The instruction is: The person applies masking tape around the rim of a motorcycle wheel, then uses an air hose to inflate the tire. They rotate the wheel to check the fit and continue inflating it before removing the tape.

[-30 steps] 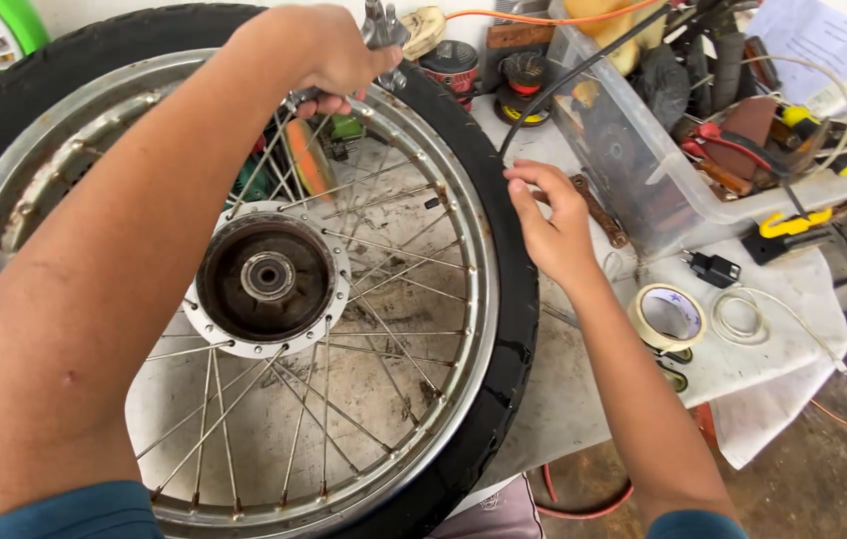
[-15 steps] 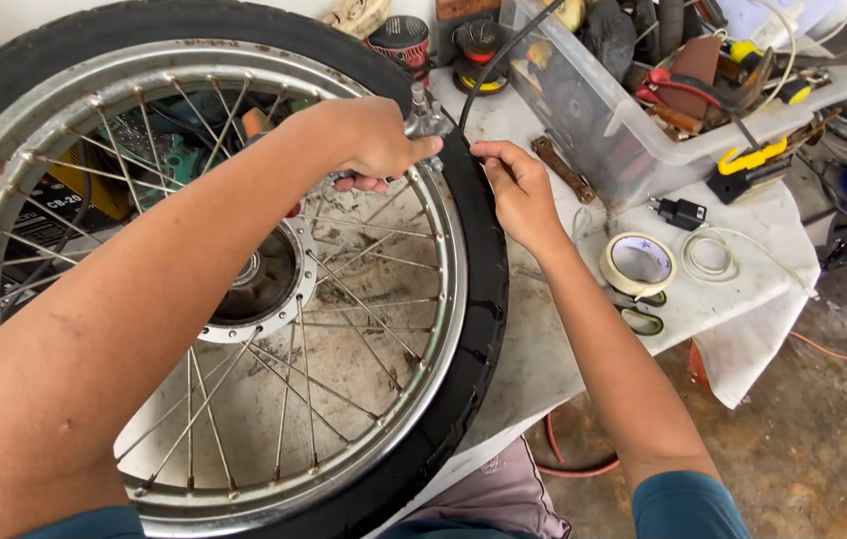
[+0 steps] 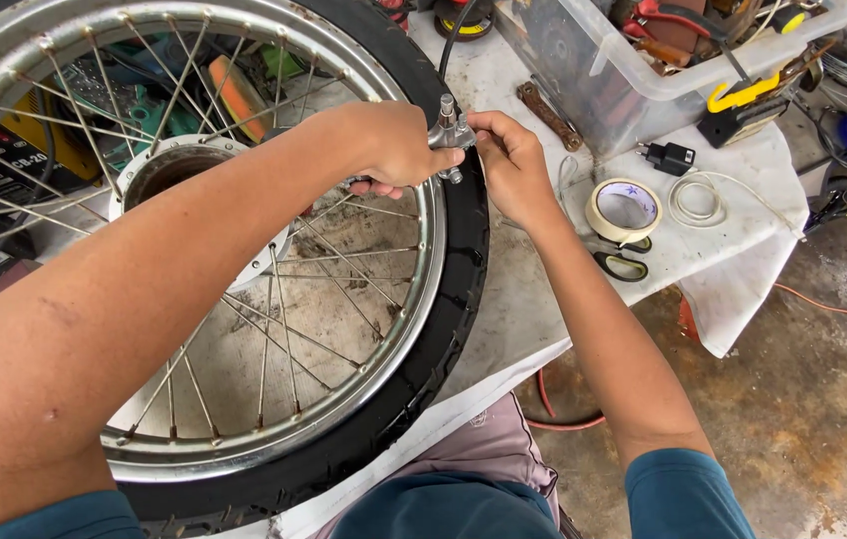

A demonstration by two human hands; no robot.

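A spoked motorcycle wheel with a chrome rim and black tyre lies flat on a white cloth-covered table. Its hub sits at the upper left. My left hand grips a small grey metal tool over the rim's right side. My right hand pinches the same tool from the right, fingers at its top end. Both forearms cross above the spokes.
A clear plastic bin full of tools stands at the back. A roll of tape, black-handled scissors, a coil of white wire, a black plug adapter and a rusty wrench lie right of the wheel. Concrete floor at right.
The view has shifted down and left along the wheel. Both hands came together on the metal tool at the rim; earlier the right hand rested on the tyre's edge.
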